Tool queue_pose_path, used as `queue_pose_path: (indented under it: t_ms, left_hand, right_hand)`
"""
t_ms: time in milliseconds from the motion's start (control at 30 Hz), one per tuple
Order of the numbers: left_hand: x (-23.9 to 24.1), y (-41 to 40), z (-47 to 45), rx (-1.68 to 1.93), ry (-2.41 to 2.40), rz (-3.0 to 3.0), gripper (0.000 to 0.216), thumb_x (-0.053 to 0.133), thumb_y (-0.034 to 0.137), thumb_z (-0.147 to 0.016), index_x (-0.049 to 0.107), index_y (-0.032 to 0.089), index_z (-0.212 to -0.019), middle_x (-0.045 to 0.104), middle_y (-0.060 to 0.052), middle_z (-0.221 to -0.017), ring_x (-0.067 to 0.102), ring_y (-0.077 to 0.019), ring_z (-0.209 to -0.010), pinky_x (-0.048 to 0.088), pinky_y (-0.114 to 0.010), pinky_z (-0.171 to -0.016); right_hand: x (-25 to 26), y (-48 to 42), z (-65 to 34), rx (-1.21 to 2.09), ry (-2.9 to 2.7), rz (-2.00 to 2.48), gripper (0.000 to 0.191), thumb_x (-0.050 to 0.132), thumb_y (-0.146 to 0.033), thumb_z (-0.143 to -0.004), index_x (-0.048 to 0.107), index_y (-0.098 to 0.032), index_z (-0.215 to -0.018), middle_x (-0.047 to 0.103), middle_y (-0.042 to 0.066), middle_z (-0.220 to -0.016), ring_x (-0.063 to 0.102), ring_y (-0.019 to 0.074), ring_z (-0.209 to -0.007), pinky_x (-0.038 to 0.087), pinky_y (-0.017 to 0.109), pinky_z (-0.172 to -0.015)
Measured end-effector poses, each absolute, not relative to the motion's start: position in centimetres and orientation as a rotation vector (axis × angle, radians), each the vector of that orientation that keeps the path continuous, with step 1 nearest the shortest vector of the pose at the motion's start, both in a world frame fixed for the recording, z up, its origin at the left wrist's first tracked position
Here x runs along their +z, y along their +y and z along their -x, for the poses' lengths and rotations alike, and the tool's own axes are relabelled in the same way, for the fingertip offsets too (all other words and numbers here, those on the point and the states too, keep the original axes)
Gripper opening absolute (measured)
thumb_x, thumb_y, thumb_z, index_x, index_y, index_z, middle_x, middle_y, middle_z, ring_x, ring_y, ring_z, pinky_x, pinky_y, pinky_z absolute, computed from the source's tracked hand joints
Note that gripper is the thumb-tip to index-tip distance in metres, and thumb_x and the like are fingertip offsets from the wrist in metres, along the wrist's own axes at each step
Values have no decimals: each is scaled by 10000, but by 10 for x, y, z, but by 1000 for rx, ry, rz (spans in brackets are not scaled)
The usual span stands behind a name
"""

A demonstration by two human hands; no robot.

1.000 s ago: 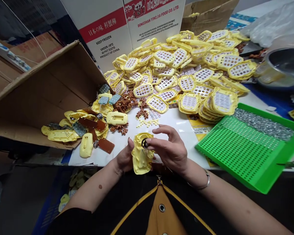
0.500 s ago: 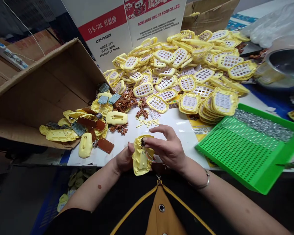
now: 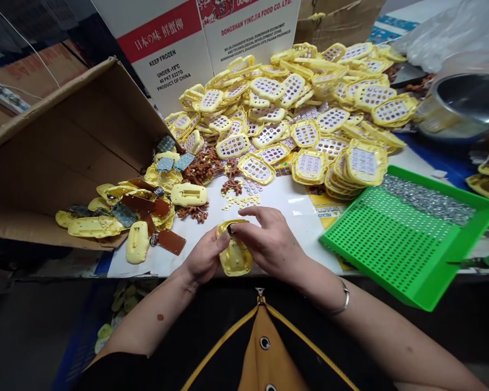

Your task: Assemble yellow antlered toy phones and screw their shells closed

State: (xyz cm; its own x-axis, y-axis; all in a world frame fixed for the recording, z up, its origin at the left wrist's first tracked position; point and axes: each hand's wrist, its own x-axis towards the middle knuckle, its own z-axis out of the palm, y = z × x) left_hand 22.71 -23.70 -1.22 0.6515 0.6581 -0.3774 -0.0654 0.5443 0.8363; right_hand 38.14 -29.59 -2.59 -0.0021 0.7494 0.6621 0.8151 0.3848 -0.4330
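My left hand (image 3: pixel 204 254) grips a yellow plastic shell (image 3: pixel 236 263) by its left side, with the hollow inner face turned up. At the shell's far end my right hand (image 3: pixel 274 243) has its thumb and fingertips closed on a small dark part (image 3: pixel 230 229), mostly covered by the fingers. Just beyond the hands lie small pale yellow pieces (image 3: pixel 240 201) and brown branched rubber pieces (image 3: pixel 232 185). To the left, a yellow shell with a slot (image 3: pixel 137 242) rests near a brown circuit board (image 3: pixel 171 243).
A big pile of yellow shells with perforated faces (image 3: pixel 305 133) covers the back of the table. On the right, a green perforated tray (image 3: pixel 375 233) holds many small metal screws (image 3: pixel 427 201). An open cardboard box (image 3: pixel 65 141) lies at left; a metal bowl (image 3: pixel 468 103) stands far right.
The shell has tilted and its near end has moved away from my body. Loose wires and the brown board seen by it earlier no longer show. My right fingers stay at its far end.
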Motion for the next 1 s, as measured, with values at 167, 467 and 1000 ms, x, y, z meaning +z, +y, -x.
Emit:
queue_pose_path:
  t_ms: [167,467,1000]
  left_hand:
    - [-10,-234,-232,532,851,-868,402,826,412,-609,670,128,-846,688,-37,-714,654,-172,-659,517,-281,-657]
    - [-2,-208,-237,868,1000,-982,482,864,396,-516,671,179,-901,727,-24,-813,692,-211,-789,555,-320,-745]
    - [-26,-225,-231,349,819,-928,590,824,507,-563,635,121,-967,686,-66,-832,633,-172,-710,490,-269,-645]
  right_hand:
    - [-25,-297,-381,427,-1658,1140,318,579,-191,-849,550,-174,-1165,608,145,-1161,572,237,-1088,481,421,-907]
    - [-40,-306,-395,1321,-1496,1272,918,665,-230,-786,95,-214,-1505,650,83,-1027,630,169,-849,512,373,-829]
    - [-13,-297,-407,974,-1169,1132,125,670,-298,-795,702,-180,-818,657,-4,-700,547,86,-568,487,233,-555]
